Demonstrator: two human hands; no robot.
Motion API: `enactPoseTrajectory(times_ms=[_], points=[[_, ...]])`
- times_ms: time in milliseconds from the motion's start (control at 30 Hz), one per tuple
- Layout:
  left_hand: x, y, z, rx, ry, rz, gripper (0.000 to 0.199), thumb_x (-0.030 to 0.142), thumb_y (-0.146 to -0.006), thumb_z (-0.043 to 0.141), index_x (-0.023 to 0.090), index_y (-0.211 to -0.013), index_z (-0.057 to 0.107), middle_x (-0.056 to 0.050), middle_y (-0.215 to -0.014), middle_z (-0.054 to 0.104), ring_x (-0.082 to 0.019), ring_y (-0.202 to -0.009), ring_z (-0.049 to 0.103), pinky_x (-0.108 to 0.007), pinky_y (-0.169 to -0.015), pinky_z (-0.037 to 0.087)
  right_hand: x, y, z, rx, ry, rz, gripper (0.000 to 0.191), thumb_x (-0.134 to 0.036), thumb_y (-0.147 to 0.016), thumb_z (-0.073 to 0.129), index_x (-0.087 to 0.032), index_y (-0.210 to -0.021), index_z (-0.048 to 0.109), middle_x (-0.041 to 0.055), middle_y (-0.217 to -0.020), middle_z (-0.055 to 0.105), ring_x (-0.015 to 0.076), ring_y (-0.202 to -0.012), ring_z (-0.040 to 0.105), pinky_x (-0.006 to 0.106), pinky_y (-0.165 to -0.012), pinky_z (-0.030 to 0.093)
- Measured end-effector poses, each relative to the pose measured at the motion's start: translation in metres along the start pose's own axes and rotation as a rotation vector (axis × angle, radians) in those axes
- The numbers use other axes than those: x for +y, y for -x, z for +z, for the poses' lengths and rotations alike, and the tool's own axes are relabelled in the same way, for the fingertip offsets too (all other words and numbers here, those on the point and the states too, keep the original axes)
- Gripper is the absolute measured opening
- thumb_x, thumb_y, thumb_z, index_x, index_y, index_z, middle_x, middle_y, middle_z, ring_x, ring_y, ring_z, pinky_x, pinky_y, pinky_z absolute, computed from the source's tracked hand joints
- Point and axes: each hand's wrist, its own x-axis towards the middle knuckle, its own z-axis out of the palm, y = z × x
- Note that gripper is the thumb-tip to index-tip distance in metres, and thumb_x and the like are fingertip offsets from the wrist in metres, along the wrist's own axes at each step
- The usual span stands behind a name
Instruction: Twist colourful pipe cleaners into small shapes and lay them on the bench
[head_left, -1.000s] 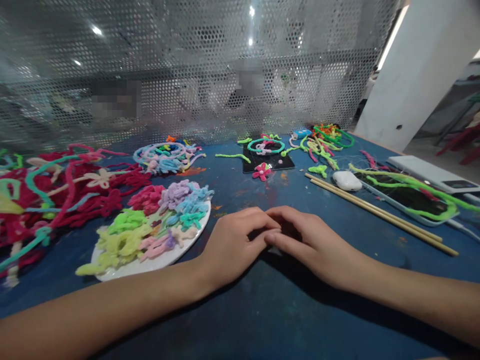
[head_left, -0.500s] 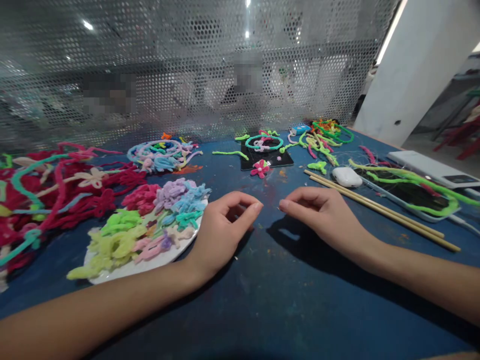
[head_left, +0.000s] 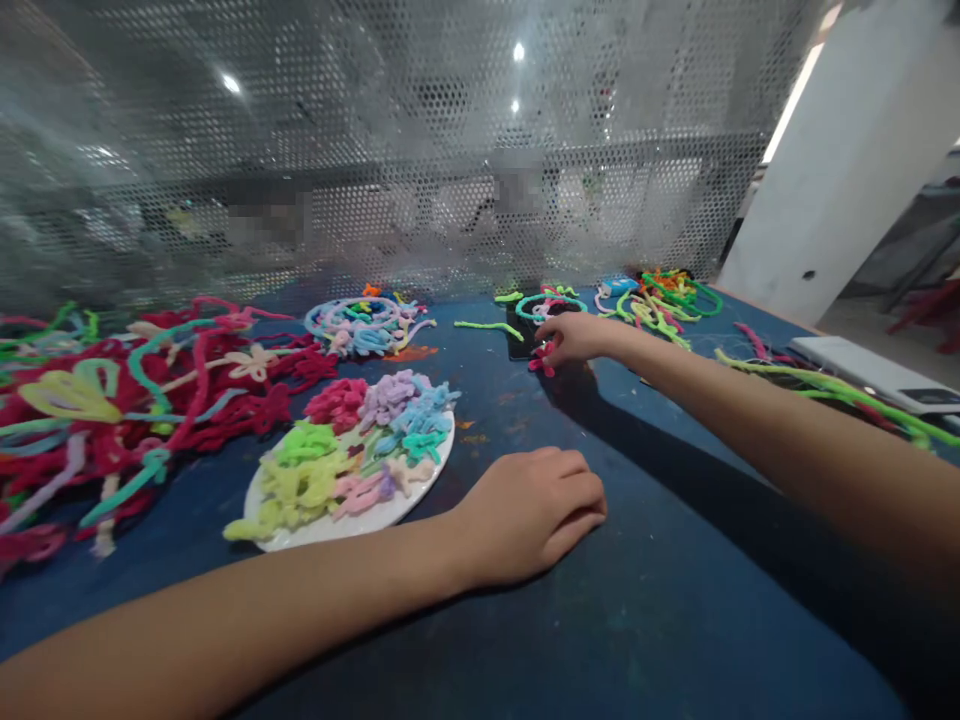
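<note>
Crimson fuzzy stems (head_left: 266, 408) lie in a tangled heap at the far left of the blue table (head_left: 645, 600), mixed with teal, lilac and pale strands; a yellow looped bow (head_left: 71, 392) and a cream flower (head_left: 253, 362) sit on top. Just right of the heap, a white plate (head_left: 442, 450) holds small fuzzy pieces grouped by colour: red, lilac, light blue, teal, pink, yellow and bright green. Behind the plate is a bundle of pale blue and lilac stems (head_left: 360, 325).

The left hand (head_left: 532, 515) rests palm down on the table, to the right of the plate. Its fingers are curled under with their tips out of sight, so how far they are closed, and whether anything is beneath them, cannot be told. A green strip (head_left: 487, 326) lies farther back, its right end near a dark flat panel (head_left: 520, 345), with a teal ring (head_left: 517, 305) at the panel's far side.

The right hand (head_left: 577, 338) reaches out to the red flower (head_left: 541, 360), which lies at the panel's near edge. Its fingers are bent close together at the flower's right side; whether they grip it or only touch it cannot be told.

Beyond that hand are a blue packet (head_left: 617, 287), yellow-green and pink strands (head_left: 656, 312) and an orange and green bundle (head_left: 675, 285). At far right, long green stems (head_left: 847, 388) lie beside a white power bank (head_left: 862, 370).
</note>
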Motion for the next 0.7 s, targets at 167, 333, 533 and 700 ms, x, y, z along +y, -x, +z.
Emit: enactPoseTrajectory(times_ms=[167,333,533,700], points=[[-0.001,0.001,0.001,-0.003,-0.024,-0.002,0.019,0.027,-0.095,0.044,0.018,-0.090,0.061,-0.004,-0.092,0.062,-0.017,-0.085,0.057,-0.027,-0.075,0.044,0.006,-0.011,0.000,-0.110,0.050,0.030,0.016,-0.030,-0.085,0.065,-0.014,-0.085,0.067,0.0004,-0.078,0.068,0.0135,-0.071,0.064,0.030,-0.071,0.051],[-0.001,0.001,0.002,-0.017,-0.029,-0.012,0.020,0.028,-0.096,0.042,0.018,-0.091,0.059,-0.004,-0.094,0.061,-0.018,-0.087,0.057,-0.027,-0.076,0.045,0.026,-0.001,-0.015,-0.053,0.032,0.146,0.020,-0.033,-0.088,0.062,-0.013,-0.087,0.067,0.0011,-0.083,0.069,0.0161,-0.079,0.065,0.033,-0.077,0.052],[0.000,0.000,0.002,-0.012,-0.052,-0.015,0.020,0.027,-0.096,0.042,0.018,-0.092,0.059,-0.005,-0.095,0.061,-0.019,-0.086,0.057,-0.029,-0.075,0.045,0.038,0.012,-0.037,0.213,-0.078,0.273,0.024,-0.034,-0.092,0.056,-0.014,-0.103,0.063,0.0051,-0.105,0.065,0.0196,-0.093,0.062,0.038,-0.082,0.052],[0.000,0.001,0.005,0.007,-0.080,0.004,0.019,0.027,-0.096,0.042,0.018,-0.091,0.058,-0.005,-0.094,0.061,-0.019,-0.086,0.057,-0.030,-0.075,0.046,0.010,0.009,-0.046,0.266,-0.285,0.141,0.030,-0.037,-0.095,0.051,-0.017,-0.115,0.059,0.0073,-0.111,0.063,0.0183,-0.092,0.063,0.037,-0.081,0.053]])
